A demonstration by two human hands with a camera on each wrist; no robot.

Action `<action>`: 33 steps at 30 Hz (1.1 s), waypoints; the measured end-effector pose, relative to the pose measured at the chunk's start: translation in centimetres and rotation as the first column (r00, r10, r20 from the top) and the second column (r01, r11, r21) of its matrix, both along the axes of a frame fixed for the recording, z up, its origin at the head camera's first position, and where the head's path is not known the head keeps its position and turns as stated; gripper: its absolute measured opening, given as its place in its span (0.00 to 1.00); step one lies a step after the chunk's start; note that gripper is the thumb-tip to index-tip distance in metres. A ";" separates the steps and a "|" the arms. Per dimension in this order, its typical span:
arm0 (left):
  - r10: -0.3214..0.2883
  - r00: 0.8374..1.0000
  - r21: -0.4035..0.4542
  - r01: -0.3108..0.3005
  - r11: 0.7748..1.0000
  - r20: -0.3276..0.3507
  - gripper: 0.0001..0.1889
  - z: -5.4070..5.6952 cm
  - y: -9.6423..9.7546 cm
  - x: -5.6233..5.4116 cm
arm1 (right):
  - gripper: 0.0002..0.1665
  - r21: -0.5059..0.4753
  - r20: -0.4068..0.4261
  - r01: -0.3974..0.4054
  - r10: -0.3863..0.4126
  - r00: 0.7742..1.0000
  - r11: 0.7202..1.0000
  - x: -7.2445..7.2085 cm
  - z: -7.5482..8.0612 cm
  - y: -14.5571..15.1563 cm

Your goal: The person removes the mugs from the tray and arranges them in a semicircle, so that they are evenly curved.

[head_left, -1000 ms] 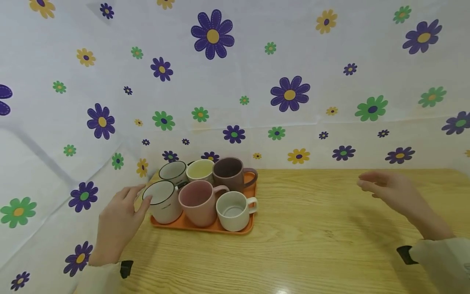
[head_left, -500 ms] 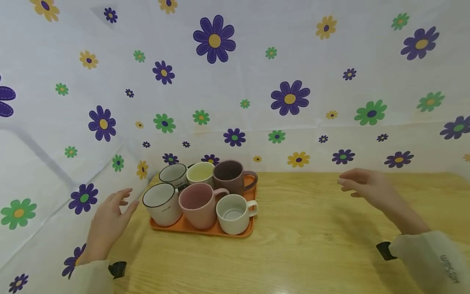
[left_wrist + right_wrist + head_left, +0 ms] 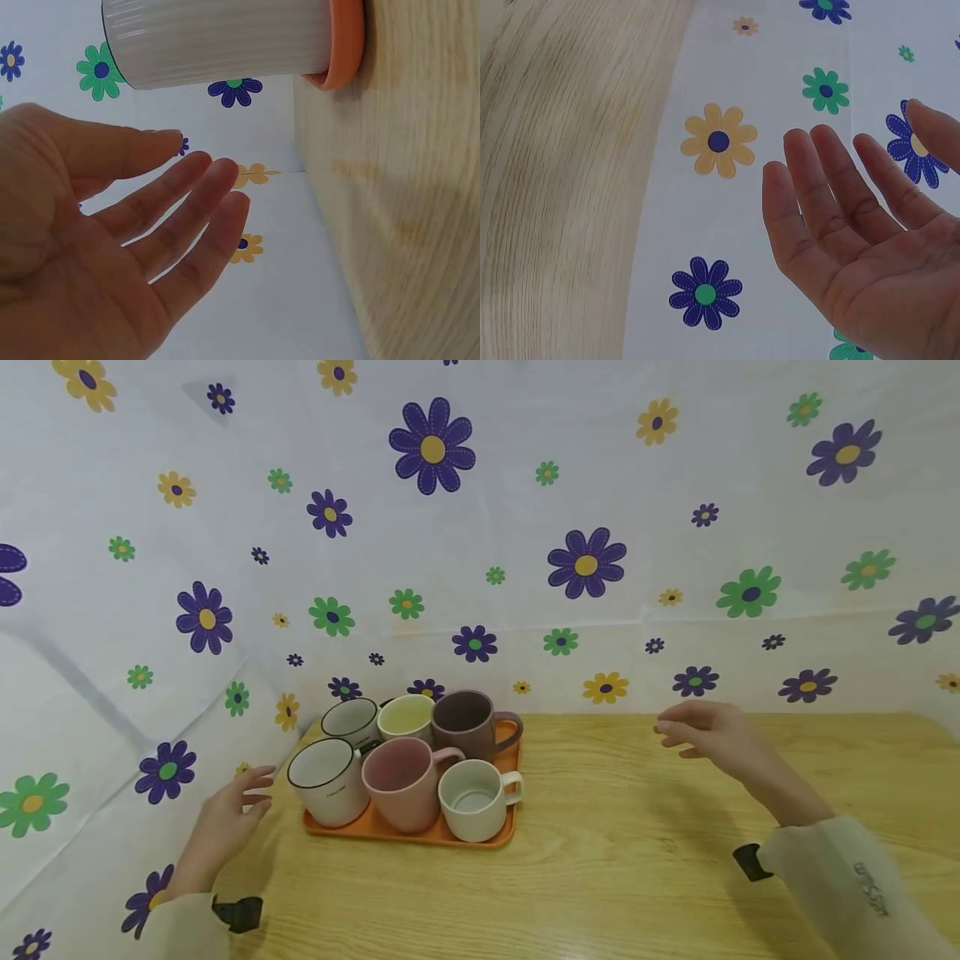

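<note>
Several mugs stand upright on an orange tray [image 3: 397, 838] at the table's left. In the front row are a white mug with a black rim [image 3: 330, 793], a pink mug [image 3: 405, 793] and a small white cup [image 3: 474, 810]. Behind them stand another black-rimmed mug [image 3: 351, 720], a cup with a pale yellow inside [image 3: 406, 717] and a dark mauve mug [image 3: 467, 727]. My left hand [image 3: 221, 827] hovers left of the front black-rimmed mug, apart from it, fingers loosely bent and holding nothing. Over the table at the right, my right hand [image 3: 712, 739] is raised, holding nothing, fingers relaxed.
The wooden table [image 3: 600, 860] meets a white cloth wall [image 3: 510, 510] printed with flowers at the back. The same cloth closes off the left side, close beside my left hand.
My left hand has drawn back left and down from the rim of the front black-rimmed mug. My right hand has moved left, towards the tray. The mugs stay in place.
</note>
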State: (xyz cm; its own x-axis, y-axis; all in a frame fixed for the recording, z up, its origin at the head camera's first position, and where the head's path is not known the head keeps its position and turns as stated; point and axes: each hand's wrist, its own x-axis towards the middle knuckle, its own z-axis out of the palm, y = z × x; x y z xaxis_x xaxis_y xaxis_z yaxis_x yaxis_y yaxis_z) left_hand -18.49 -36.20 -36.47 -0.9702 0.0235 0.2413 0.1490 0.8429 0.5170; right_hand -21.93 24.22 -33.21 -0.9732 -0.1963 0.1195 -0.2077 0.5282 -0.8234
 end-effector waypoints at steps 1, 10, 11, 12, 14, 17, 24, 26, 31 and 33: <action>-0.001 1.000 0.007 0.001 1.000 0.024 0.24 -0.1 -0.1 0.0 | 0.26 -0.002 0.003 -0.004 0.004 1.000 1.000 -0.1 0.0 -0.2; -0.100 0.983 0.155 0.075 0.985 0.157 0.27 -1.2 -0.5 -1.0 | 0.24 -0.038 0.012 -0.044 0.045 0.999 0.998 -0.6 0.2 -1.7; -0.111 0.978 0.175 0.080 0.981 0.176 0.28 -1.4 -0.5 -1.1 | 0.23 -0.044 0.015 -0.047 0.048 0.999 0.998 -0.7 0.2 -1.8; -0.121 0.973 0.192 0.083 0.978 0.196 0.29 -1.6 -0.5 -1.1 | 0.23 -0.051 0.016 -0.053 0.053 0.998 0.997 -0.7 0.2 -1.9; -0.132 0.963 0.218 0.080 0.973 0.236 0.30 -1.8 -0.4 -1.3 | 0.23 -0.058 0.019 -0.059 0.060 0.998 0.997 -0.8 0.1 -2.2; -0.130 0.955 0.254 0.061 0.965 0.265 0.31 -2.1 -0.3 -1.4 | 0.23 -0.059 0.012 -0.075 0.076 0.997 0.995 -0.9 0.3 -2.7; -0.154 0.935 0.367 0.028 0.930 0.318 0.33 -2.4 0.0 -1.3 | 0.22 -0.086 0.021 -0.124 0.126 0.992 0.989 -1.5 0.6 -4.2; -0.166 0.928 0.382 0.029 0.924 0.332 0.34 -2.6 0.0 -1.4 | 0.22 -0.101 0.022 -0.136 0.139 0.990 0.986 -1.5 0.6 -4.6; -0.181 0.914 0.369 0.038 0.929 0.364 0.35 -2.9 -0.1 -1.7 | 0.21 -0.143 0.038 -0.161 0.168 0.985 0.977 -1.8 0.5 -5.3; -0.178 0.910 0.351 0.039 0.936 0.375 0.34 -2.9 -0.1 -1.7 | 0.21 -0.151 0.051 -0.169 0.178 0.983 0.974 -1.9 0.4 -5.6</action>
